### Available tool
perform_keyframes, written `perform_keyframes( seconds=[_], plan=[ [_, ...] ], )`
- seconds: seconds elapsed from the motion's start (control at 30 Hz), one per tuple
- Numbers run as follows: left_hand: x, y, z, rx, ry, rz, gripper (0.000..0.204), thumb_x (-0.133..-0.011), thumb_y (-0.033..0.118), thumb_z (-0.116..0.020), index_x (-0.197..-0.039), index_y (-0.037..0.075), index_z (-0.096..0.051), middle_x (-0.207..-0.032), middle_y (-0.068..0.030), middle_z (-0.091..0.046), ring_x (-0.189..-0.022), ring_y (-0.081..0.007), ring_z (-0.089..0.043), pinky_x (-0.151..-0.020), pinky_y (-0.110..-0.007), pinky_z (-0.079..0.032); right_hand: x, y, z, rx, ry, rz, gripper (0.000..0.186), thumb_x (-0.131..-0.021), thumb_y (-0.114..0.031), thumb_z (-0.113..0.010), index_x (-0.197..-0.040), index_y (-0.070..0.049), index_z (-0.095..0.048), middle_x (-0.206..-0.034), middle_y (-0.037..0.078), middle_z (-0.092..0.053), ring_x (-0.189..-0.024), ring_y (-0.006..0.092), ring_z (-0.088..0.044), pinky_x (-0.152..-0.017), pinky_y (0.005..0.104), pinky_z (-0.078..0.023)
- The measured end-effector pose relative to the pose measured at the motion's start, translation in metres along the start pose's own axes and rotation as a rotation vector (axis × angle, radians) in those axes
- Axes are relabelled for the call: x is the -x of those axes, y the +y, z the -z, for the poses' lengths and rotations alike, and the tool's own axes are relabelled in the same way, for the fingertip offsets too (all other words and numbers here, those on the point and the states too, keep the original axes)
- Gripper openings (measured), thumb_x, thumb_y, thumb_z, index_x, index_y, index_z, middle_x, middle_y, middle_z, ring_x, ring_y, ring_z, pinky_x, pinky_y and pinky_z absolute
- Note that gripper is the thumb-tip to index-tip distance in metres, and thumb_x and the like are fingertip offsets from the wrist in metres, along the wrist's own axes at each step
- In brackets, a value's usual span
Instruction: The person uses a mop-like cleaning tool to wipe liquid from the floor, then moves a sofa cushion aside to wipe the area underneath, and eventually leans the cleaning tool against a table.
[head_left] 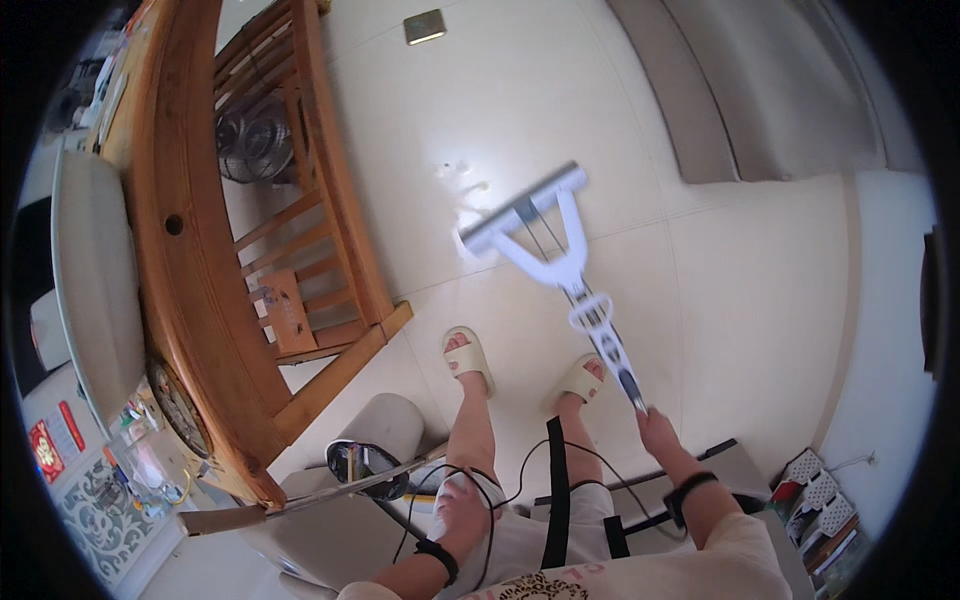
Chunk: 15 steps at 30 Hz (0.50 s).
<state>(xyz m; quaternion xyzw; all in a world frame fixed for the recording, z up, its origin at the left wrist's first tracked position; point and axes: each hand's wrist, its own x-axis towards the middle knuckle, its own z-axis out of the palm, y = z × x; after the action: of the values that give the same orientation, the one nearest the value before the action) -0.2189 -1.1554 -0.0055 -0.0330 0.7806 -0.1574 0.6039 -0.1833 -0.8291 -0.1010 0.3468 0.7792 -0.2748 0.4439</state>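
My right hand (657,432) is closed around the handle of a white and grey sponge mop (612,345), which stretches out ahead over the floor. Its wide grey head (525,208) lies slantwise, slightly blurred; whether it touches the tiles I cannot tell. My left hand (462,510) rests on my left thigh, fingers laid along the leg and holding nothing that I can see. A thin black cable (520,478) runs across my lap beside that hand.
Pale tiled floor (560,90) spreads ahead, with a small square metal drain-like plate (424,27) at the far end. A wooden table (185,200) with slatted rails stands left, a trash bin (385,430) near my left leg. A grey sofa-like piece (770,90) is far right.
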Motion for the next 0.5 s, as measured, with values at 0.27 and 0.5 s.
perform_keyframes(
  seconds=[0.27, 0.5],
  plan=[
    [0.013, -0.012, 0.007, 0.21, -0.022, -0.046, 0.095, -0.056, 0.044, -0.064, -0.128, 0.015, -0.01, -0.113, -0.0211, -0.03, -0.095, -0.0398, -0.041, -0.075, -0.046, -0.039, -0.147, -0.276, 0.056, -0.163, 0.133, 0.215, 0.053, -0.082, -0.044, -0.028, -0.085, 0.003, -0.051, -0.076, 0.023, -0.055, -0.072, 0.0364, -0.054, -0.066, 0.0428, -0.042],
    [0.008, -0.009, -0.015, 0.232, -0.025, -0.082, 0.095, -0.056, 0.046, -0.064, -0.128, 0.015, -0.01, -0.115, -0.0245, -0.028, -0.096, -0.0422, -0.039, -0.077, -0.047, -0.038, -0.126, -0.334, 0.065, -0.337, 0.015, 0.099, 0.053, -0.081, -0.044, -0.031, -0.082, 0.005, -0.05, -0.074, 0.022, -0.056, -0.065, 0.0353, -0.055, -0.061, 0.0413, -0.043]
  ],
)
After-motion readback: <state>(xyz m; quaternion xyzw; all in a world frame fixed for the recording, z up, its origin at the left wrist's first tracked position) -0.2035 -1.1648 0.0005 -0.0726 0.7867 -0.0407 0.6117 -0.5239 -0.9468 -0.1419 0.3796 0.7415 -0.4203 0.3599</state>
